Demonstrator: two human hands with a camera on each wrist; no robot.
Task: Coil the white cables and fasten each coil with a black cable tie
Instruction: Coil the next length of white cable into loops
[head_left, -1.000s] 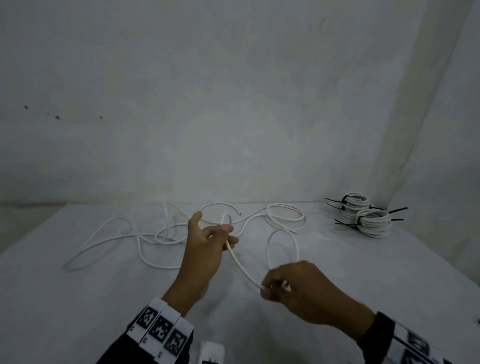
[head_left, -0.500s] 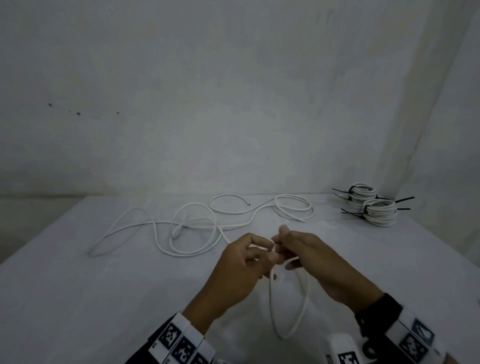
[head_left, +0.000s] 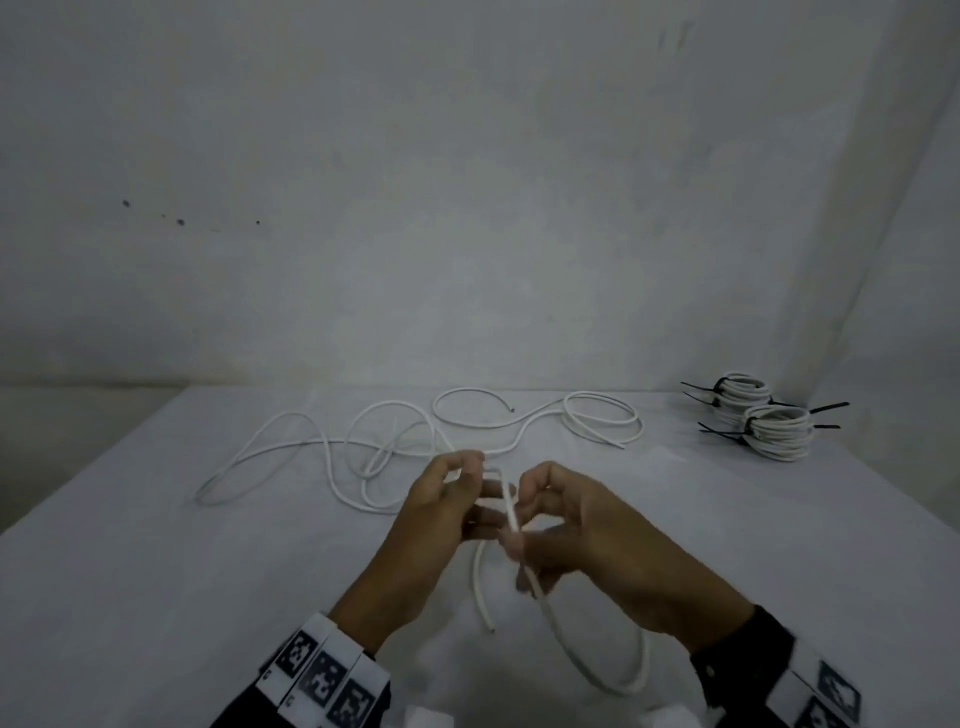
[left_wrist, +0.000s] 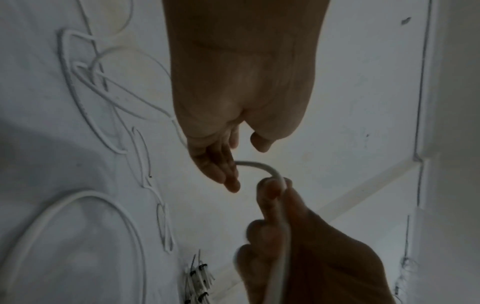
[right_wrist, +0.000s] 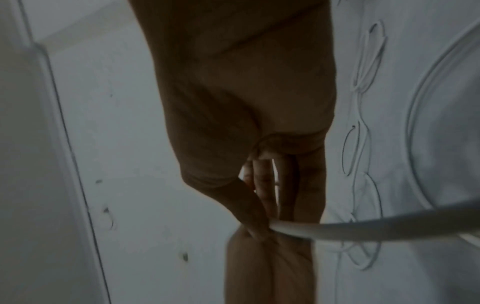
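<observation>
A long white cable (head_left: 363, 452) sprawls in loose curves over the back of the white table (head_left: 130, 571). Both hands are raised over the table's middle and hold its near part. My left hand (head_left: 470, 480) has its fingers curled round the cable, which comes out from the fingers (left_wrist: 226, 170) as a short arc (left_wrist: 257, 164). My right hand (head_left: 519, 525) pinches the same cable (right_wrist: 298, 228) between thumb and fingers. Below the hands hangs one loop (head_left: 618, 680), and a free end (head_left: 488, 623) dangles beside it.
Two finished white coils (head_left: 743, 392) (head_left: 779, 434) stand at the back right corner, each bound with black cable ties whose tails stick out. A plain wall rises behind the table. The table's left edge falls away at the far left.
A second ago the hands were apart with the cable stretched between them. They came together and formed a hanging loop; since half a second ago the loop has swung right.
</observation>
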